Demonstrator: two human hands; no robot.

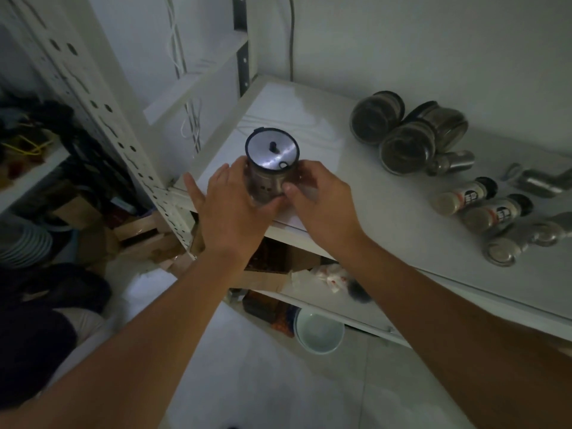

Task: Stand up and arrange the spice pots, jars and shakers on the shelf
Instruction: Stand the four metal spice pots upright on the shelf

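A spice pot (pixel 270 168) with a shiny lid and dark rim stands upright near the front left corner of the white shelf (pixel 387 212). My left hand (pixel 229 205) holds its left side and my right hand (pixel 318 196) grips its right side, thumb on the front. Further right, two large jars (pixel 376 117) (pixel 411 144) lie on their sides. A small steel shaker (pixel 452 162) lies beside them. Two labelled spice bottles (pixel 464 196) (pixel 495 213) and more steel shakers (pixel 513 243) (pixel 538 181) lie tipped over at the far right.
A perforated white upright (pixel 123 131) stands left of the shelf. White cables (pixel 192 131) hang behind the back left corner. Below are boxes (pixel 278 261) on a lower shelf and a pale bowl (pixel 318 332). Stacked plates (pixel 21 243) and clutter fill the left side.
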